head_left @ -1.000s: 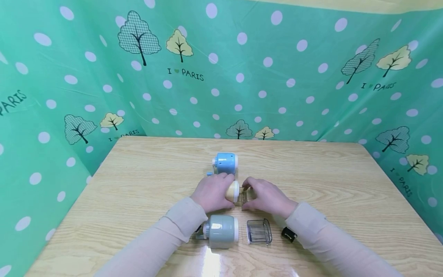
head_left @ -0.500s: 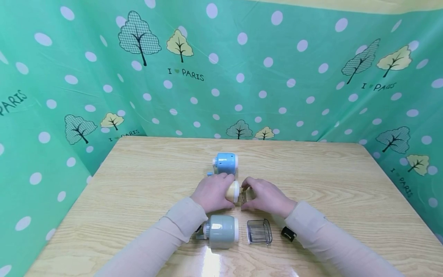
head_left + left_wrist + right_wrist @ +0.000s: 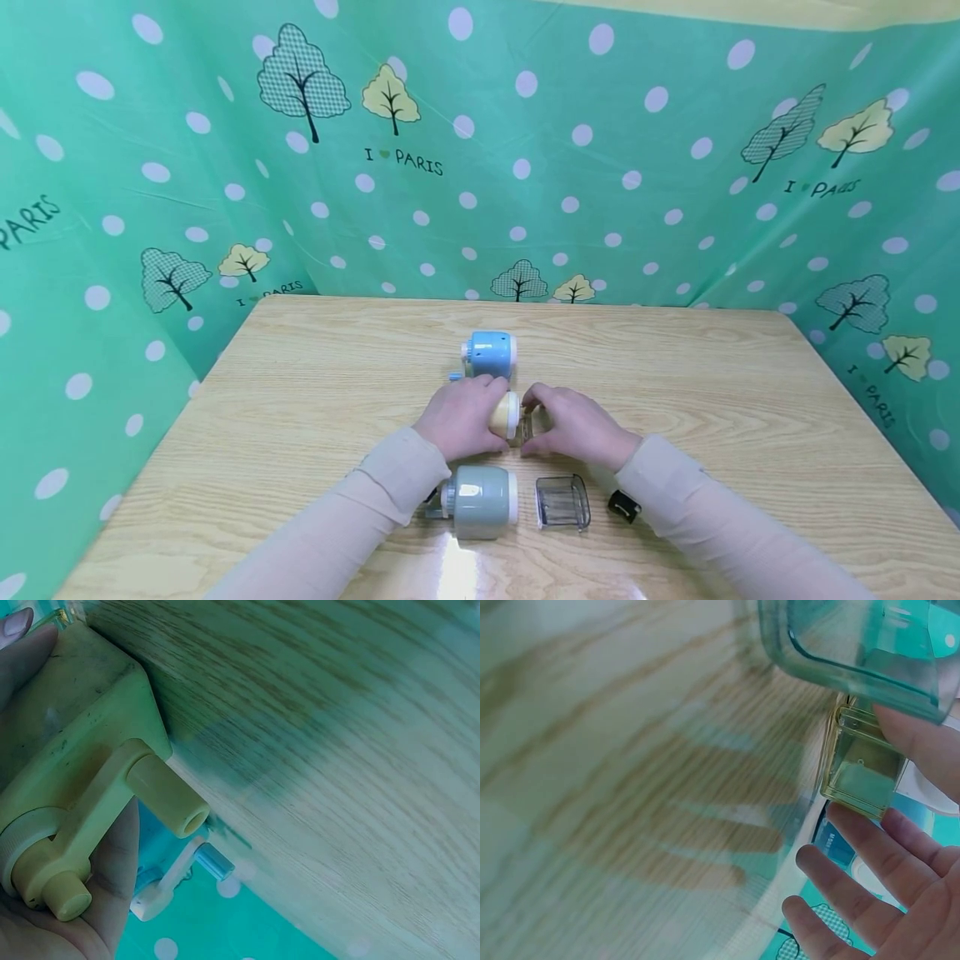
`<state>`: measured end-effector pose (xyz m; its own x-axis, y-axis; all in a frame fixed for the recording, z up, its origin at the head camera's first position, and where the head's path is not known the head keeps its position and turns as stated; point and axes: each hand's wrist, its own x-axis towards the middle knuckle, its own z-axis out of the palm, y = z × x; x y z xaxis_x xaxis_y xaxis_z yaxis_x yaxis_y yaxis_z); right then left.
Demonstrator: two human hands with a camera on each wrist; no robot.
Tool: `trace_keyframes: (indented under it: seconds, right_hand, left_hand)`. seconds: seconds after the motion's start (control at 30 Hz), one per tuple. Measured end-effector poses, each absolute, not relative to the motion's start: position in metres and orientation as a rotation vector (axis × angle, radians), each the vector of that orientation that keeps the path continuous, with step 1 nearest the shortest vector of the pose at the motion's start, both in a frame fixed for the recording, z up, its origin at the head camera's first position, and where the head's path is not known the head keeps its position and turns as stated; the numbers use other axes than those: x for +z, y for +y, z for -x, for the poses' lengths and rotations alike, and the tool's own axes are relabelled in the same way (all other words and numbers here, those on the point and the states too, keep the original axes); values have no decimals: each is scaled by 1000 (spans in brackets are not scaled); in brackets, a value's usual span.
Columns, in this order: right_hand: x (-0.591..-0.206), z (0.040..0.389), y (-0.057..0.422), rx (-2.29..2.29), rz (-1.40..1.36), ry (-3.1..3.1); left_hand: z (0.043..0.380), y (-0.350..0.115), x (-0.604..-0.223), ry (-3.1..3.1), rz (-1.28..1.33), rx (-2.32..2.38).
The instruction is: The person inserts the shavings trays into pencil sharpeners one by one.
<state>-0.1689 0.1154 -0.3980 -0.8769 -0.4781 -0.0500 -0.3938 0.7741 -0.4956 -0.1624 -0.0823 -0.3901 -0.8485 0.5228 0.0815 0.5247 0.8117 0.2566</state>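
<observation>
My left hand (image 3: 459, 417) grips a pale yellow crank pencil sharpener (image 3: 501, 417) lying on its side, its white-rimmed end facing right. In the left wrist view the sharpener's crank handle (image 3: 169, 795) sticks out beside the palm. A clear yellow-tinted shavings drawer (image 3: 862, 769) is pinched between the thumb and fingertips of my right hand (image 3: 581, 427). It stands close in front of the white-rimmed end, with a narrow gap showing in the head view. In the right wrist view, the other fingers are spread loosely.
A blue sharpener (image 3: 489, 354) lies behind the left hand. In front lies a grey-green sharpener (image 3: 480, 500), with a clear grey drawer (image 3: 562, 502) to its right. A small black object (image 3: 624, 506) shows beside the right sleeve. A green patterned curtain (image 3: 465, 200) borders the wooden table.
My right hand has edged slightly left with the drawer, narrowing the gap to the yellow sharpener. The left hand keeps its grip in the same place.
</observation>
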Motion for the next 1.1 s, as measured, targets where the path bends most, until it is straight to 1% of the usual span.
trace_keyframes:
  seconds: [1.1]
  right_hand:
    - [-400,169,114,-749,748,2811]
  left_hand:
    - [162,-82,-390,-2995,854,-439]
